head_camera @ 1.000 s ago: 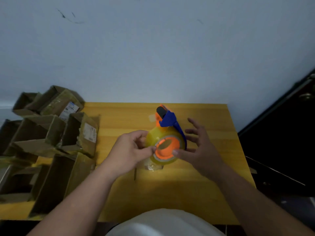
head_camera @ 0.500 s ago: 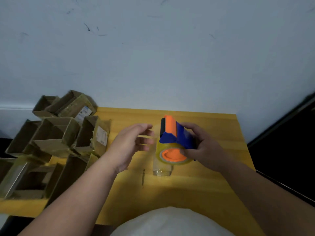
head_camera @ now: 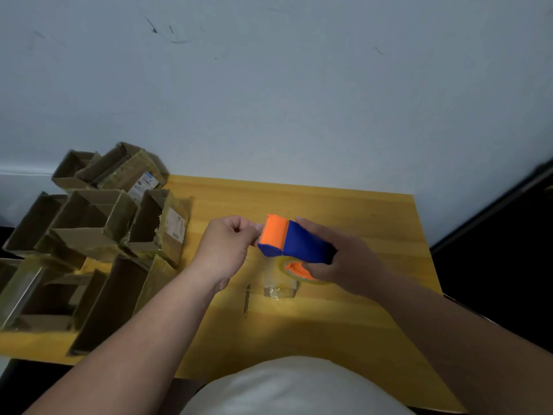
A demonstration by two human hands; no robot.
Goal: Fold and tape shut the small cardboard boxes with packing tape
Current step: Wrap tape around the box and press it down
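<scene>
Dispenser: tape dispenser (head_camera: 294,242), blue body with an orange nose, held above the yellow table (head_camera: 344,211); the roll of packing tape (head_camera: 294,269) hangs under it.
Right grip: my right hand (head_camera: 338,262) is wrapped round the blue body and the roll, fingers curled under, carrying all of it.
Left grip: my left hand (head_camera: 229,244) is curled tight at the orange nose, fingertips pinched where the tape end should be; I cannot tell whether it has the tape itself.
Handling: I judge the dispenser light and rigid, safe to grip hard by the body. The film is thin, sticky and limp, and likely to fold onto itself, so I would take the free end by its edges only.
Below the grip: a clear strip of tape (head_camera: 279,287) lies on the wood, a thin dark mark (head_camera: 247,298) just left of it.
Left of the left grip: cardboard boxes (head_camera: 155,223), all open-topped, piled close together, some with white labels; none looks taped shut.
Boxes, handling: stiff but light, likely to slide; hold one by its walls while folding flaps.
Beyond: pale wall (head_camera: 269,85).
</scene>
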